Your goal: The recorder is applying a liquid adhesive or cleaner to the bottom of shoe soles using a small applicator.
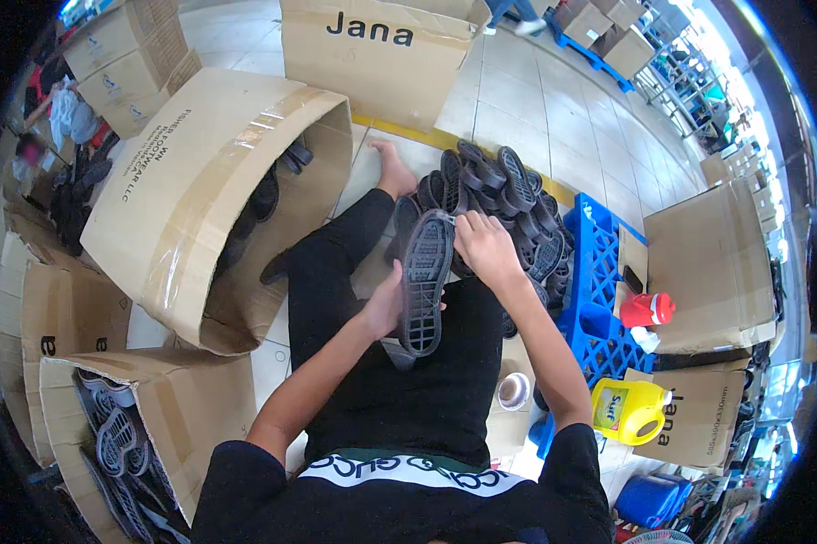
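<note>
Over the lap, left hand (386, 308) clasps the dark shoe sole (425, 281) tread-up by its edge, steadying it while right hand (483, 245) pinches the toe rim; sole pile (508, 204) within reach ahead

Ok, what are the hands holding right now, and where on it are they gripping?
Both hold one dark shoe sole, tread up. The left hand grips its lower side edge; the right hand pinches its top end.
</note>
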Tool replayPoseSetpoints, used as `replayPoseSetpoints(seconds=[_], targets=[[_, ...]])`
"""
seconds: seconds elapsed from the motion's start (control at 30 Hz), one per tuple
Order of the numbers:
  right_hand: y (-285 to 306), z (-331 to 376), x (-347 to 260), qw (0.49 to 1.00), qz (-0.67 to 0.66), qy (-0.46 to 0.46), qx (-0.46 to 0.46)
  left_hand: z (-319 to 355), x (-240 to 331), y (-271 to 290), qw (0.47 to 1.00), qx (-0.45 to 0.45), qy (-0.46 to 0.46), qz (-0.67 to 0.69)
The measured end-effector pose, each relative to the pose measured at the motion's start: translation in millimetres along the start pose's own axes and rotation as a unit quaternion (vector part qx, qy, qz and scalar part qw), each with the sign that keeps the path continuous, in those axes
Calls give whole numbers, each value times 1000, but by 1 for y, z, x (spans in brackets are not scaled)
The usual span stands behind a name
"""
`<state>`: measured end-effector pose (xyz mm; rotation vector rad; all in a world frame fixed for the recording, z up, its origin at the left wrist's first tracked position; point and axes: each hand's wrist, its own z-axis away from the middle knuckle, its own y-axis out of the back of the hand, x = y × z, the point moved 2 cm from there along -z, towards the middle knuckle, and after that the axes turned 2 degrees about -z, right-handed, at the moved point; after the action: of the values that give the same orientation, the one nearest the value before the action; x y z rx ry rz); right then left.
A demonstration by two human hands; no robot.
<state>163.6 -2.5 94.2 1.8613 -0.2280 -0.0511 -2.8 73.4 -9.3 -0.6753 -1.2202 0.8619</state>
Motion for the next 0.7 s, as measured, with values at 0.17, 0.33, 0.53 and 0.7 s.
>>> replayPoseSetpoints(seconds=[0.17, 0.33, 0.53, 0.7], targets=[[-13, 20, -11, 998, -1, -54, 12, -3, -5, 3, 999, 4, -27, -24], [-20, 47, -45, 991, -85, -98, -41, 0, -2, 0, 997, 42, -58, 13], [-8, 76, -67, 996, -70, 17, -43, -5, 0, 17, 993, 48, -98, 41], [0, 100, -71, 992, -50, 40, -107, -9, 0, 25, 986, 51, -114, 109]])
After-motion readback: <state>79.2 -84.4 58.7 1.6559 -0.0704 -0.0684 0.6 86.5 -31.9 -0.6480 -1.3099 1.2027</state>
